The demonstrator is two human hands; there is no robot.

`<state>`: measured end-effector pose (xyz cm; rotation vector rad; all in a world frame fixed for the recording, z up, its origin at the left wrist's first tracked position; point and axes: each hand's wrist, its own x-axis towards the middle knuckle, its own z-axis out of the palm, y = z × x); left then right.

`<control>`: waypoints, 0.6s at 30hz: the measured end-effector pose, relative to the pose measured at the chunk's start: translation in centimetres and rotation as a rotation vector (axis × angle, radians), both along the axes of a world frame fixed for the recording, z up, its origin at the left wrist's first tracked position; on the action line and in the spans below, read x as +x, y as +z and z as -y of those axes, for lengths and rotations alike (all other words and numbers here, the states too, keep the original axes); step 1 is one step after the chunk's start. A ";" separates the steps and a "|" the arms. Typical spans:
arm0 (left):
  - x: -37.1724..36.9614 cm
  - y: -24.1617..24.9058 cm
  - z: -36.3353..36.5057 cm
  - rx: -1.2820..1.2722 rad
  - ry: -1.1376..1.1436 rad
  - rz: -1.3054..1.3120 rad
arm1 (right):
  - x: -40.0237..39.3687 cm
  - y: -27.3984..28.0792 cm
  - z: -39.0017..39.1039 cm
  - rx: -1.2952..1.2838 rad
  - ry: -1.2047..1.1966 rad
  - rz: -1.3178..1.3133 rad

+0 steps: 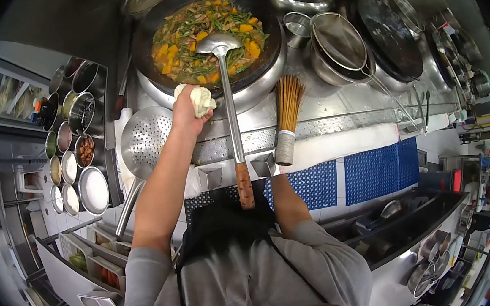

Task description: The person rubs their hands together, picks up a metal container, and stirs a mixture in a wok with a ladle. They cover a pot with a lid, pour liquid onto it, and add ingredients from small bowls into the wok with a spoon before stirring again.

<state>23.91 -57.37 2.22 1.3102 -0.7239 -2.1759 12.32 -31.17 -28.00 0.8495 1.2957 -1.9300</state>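
My left hand (188, 112) is closed round a bunched pale cloth (200, 99) at the near left edge of a big black wok (145, 53). Green beans, orange chunks and brown pieces in sauce (176, 35) fill the wok. A metal ladle (220, 43) rests with its bowl on the food, its wooden handle (244, 186) pointing toward my body. My right forearm (288, 199) reaches down by the counter's front edge; the hand itself is hidden. To the right of the ladle lies a bamboo brush (289, 106), and a perforated strainer (147, 140) lies left of my left arm.
Round seasoning containers (93, 190) stand at the left. Metal bowls and a mesh sieve (339, 41) are at the right, beside another dark wok (388, 36). A white cloth (340, 146) lies along the counter's front edge, above blue floor mats (372, 172).
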 end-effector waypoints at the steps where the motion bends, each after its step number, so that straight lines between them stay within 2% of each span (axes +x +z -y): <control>1: 0.0 -0.1 0.0 0.001 -0.002 0.001 | -0.2 -0.2 -0.1 0.002 0.003 -0.003; 6: 0.0 0.0 -0.3 -0.013 0.034 -0.040 | -0.2 -1.9 -3.0 0.068 0.147 -0.044; 7: 0.0 -0.1 -0.2 -0.009 0.044 -0.038 | -0.1 -2.2 -4.5 0.106 0.232 -0.053; 9: -0.1 -0.3 -0.1 0.000 0.054 -0.039 | 0.8 -1.3 -8.9 0.189 0.556 -0.049; 11: -0.3 -0.4 0.3 0.010 0.056 -0.057 | 1.5 9.0 -12.1 0.188 1.093 -0.040; 13: -0.3 -0.4 -0.1 0.020 0.065 -0.063 | 1.0 21.2 -11.8 0.318 1.453 -0.043; 15: -0.3 0.2 -0.4 0.034 0.100 -0.054 | 0.2 25.5 -10.1 0.330 1.378 -0.443; 17: -0.5 0.3 -0.5 0.036 0.123 -0.081 | 1.4 31.4 -3.4 0.291 1.251 -0.834; 18: -0.5 -0.1 -0.4 0.015 0.115 -0.093 | 1.9 33.3 0.0 0.264 1.300 -0.938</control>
